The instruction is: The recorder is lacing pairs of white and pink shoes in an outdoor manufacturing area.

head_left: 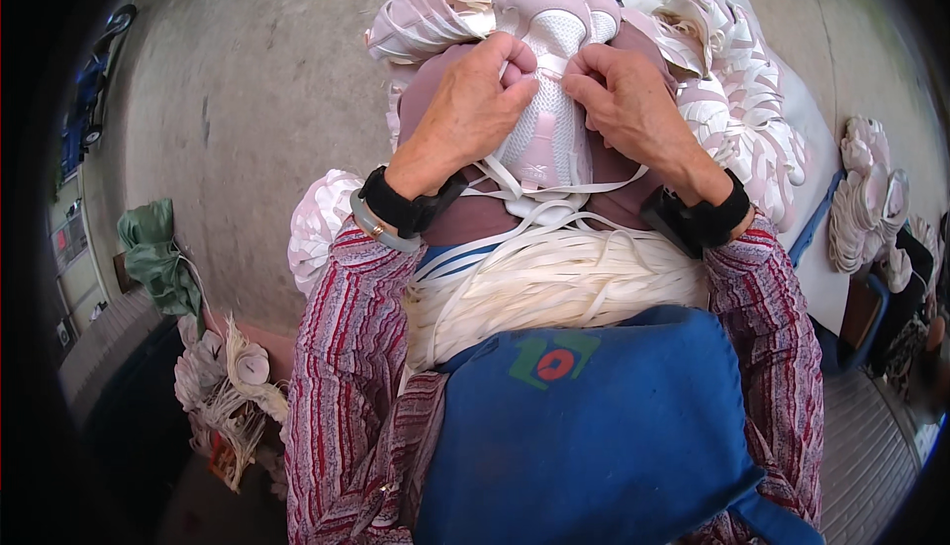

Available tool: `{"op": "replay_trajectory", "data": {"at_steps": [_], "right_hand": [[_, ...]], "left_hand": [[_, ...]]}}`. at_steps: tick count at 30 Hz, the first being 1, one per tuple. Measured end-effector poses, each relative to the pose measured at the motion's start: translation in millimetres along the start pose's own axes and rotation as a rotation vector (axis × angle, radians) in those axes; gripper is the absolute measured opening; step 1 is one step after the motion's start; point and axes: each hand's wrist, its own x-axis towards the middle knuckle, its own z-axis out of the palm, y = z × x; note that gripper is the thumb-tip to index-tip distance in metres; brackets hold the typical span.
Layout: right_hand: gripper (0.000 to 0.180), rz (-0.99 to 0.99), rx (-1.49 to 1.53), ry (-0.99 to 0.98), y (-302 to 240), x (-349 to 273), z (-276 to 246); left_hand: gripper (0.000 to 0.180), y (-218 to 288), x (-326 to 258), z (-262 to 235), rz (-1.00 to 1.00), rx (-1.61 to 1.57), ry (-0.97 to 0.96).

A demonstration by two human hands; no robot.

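Left: pile of pink-and-white fabric shoe uppers (426,21), upper left of centre. Next, the person's left hand (487,88), thumb and fingers together, pinching the left edge of a white-mesh-and-pink shoe upper (549,115) at upper centre, laid over the lap; can't tell if lace is caught too. Flat white laces (594,188) trail loose just below it. Right hand (621,98) likewise pinched, on the upper's right edge. Best practice, by judgement: keep both edges level, lace flat and untwisted, pull evenly from each side, don't pucker the mesh, keep tails clear of the cream flat-lace bundle (564,288) at centre. Far right of hands: more stacked uppers (742,115).
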Motion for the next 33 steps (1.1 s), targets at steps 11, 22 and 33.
{"op": "replay_trajectory", "data": {"at_steps": [11,22,33], "right_hand": [[0.018,-0.053,-0.087,0.124,-3,-12,3],[0.014,-0.296,-0.252,0.207,3,-7,10],[0.012,-0.248,-0.39,0.154,3,-5,7]], "left_hand": [[0.016,-2,0,4,0.062,-0.04,0.057],[0.015,-2,12,1,0.268,0.062,0.018],[0.015,-6,13,8,0.358,0.228,0.108]]}}
